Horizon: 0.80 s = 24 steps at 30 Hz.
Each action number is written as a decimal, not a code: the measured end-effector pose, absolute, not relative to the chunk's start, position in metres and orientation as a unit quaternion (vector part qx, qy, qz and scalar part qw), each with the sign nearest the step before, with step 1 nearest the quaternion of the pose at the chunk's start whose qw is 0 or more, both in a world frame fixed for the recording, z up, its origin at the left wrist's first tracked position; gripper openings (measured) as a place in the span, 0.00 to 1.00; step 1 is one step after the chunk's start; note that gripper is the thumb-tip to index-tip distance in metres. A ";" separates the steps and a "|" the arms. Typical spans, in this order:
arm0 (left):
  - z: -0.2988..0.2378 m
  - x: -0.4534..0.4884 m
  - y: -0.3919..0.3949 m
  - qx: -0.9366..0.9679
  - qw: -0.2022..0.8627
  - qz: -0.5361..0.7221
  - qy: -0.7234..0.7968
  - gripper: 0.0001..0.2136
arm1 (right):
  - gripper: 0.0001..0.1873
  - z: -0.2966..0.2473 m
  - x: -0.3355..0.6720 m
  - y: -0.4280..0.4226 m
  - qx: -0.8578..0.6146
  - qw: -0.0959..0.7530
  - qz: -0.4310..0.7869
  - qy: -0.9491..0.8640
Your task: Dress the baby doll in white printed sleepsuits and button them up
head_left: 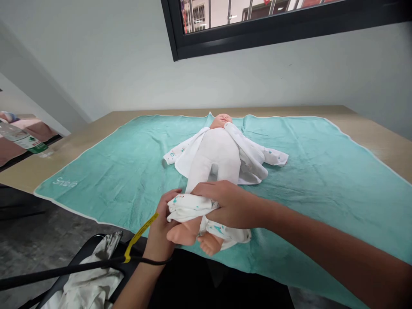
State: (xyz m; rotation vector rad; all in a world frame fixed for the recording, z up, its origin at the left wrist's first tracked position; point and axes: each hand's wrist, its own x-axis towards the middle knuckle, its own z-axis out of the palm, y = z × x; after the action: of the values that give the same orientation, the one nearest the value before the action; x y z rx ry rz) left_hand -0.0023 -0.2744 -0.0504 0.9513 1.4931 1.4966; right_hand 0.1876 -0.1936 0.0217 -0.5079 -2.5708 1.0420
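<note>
A baby doll (219, 154) lies on its back on a teal towel (322, 171), its head toward the wall. A white printed top (254, 159) lies open under its torso. Small white printed trousers (189, 208) are bunched around its lower legs, and both bare feet stick out toward me. My left hand (162, 231) grips the trousers and the doll's leg from the left. My right hand (228, 204) is closed over the bunched fabric from above. A black strap with a yellow tag (138, 236) circles my left wrist.
The towel covers a wooden table (370, 124) against a white wall under a dark-framed window (257, 30). A plastic bottle (22, 138) lies at the far left. White cloth (90, 279) is heaped on a dark chair at lower left.
</note>
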 end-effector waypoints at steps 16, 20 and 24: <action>0.004 -0.023 -0.229 0.598 0.450 0.390 0.537 0.15 | 0.12 0.043 0.240 -0.134 -0.277 -0.069 0.509 -0.812; 0.017 -0.018 -0.224 0.738 0.399 0.231 0.494 0.12 | 0.07 0.043 0.242 -0.138 -0.247 -0.138 0.473 -0.834; 0.021 -0.015 -0.224 0.806 0.316 0.196 0.461 0.07 | 0.09 0.044 0.234 -0.144 -0.165 -0.178 0.501 -0.831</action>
State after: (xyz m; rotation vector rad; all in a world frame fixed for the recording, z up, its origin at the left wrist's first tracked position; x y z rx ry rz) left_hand -0.0150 -0.2236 0.0210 2.1214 1.2152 0.5163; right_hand 0.2337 -0.1439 0.0436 -0.5853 -2.9550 1.7820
